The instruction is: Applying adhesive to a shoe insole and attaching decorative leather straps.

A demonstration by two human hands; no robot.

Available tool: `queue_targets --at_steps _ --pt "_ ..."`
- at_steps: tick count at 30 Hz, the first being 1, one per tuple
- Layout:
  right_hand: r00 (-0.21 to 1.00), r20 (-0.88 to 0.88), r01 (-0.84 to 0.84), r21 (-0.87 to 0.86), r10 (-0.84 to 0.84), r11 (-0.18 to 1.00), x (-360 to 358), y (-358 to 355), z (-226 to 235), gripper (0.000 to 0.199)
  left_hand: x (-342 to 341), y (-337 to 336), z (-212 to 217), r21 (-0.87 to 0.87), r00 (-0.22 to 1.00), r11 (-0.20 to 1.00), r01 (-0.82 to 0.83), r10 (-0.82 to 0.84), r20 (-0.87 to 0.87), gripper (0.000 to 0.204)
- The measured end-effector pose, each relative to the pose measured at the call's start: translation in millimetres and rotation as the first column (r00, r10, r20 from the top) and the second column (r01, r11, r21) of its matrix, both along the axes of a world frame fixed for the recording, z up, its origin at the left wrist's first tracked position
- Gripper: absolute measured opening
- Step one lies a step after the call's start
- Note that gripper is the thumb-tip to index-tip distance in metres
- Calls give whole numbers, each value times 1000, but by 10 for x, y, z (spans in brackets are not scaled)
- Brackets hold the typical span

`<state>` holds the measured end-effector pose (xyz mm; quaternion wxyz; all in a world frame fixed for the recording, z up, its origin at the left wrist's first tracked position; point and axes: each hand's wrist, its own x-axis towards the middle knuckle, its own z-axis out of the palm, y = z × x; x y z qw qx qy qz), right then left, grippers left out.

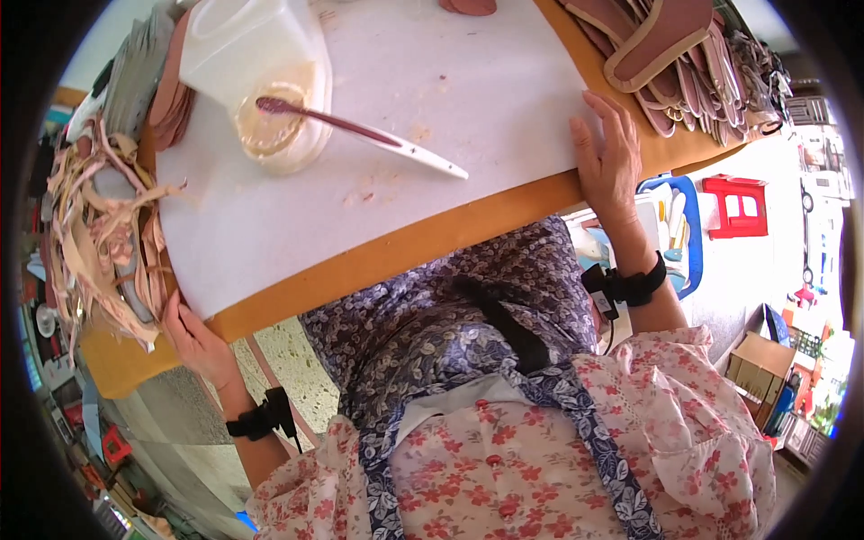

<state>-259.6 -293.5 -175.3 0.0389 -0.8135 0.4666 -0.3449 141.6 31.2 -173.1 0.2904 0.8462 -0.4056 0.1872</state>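
My left hand [196, 346] is at the near left corner of the table [396, 250], its fingers stretched out beside a heap of thin tan strips [112, 234]. I see nothing held in it. Fingers apart, my right hand [610, 162] rests on the table's right edge, also holding nothing. Between the hands lies a white sheet [486, 81] marked with small tan smears. On it is a cut white plastic jug [247, 40] with a yellowish, glue-like residue around its opening. A maroon and white toothbrush [360, 132] lies across that opening, its handle pointing right.
Maroon sole-shaped pieces with tan edges [661, 54] are piled at the far right. More maroon pieces [171, 108] and a grey stack [139, 67] stand at the far left. Below the table's right side are a blue-rimmed bin [691, 238] and a red plastic item [709, 184].
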Motion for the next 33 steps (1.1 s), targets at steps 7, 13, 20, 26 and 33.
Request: queue_targets --at_steps 7,13,20,26,33 --pt "1000 1 19 17 -20 1000 -109 -66 22 38 -162 -44 88 70 998 997 -26 30 -56 30" --pt "998 5 57 -2 -57 998 -240 -151 20 40 -243 -145 140 76 999 996 38 -36 -18 28" --pt "991 53 123 -40 -121 992 -412 -261 -86 38 -494 -370 84 50 999 997 51 -51 -1 26" --pt "988 37 150 -11 -149 989 -588 -496 -301 42 -572 -598 -79 -10 987 987 160 -160 24 23" --pt "981 -27 193 40 -192 980 -558 -628 -527 46 -600 -904 -224 -64 989 987 146 -144 38 25"
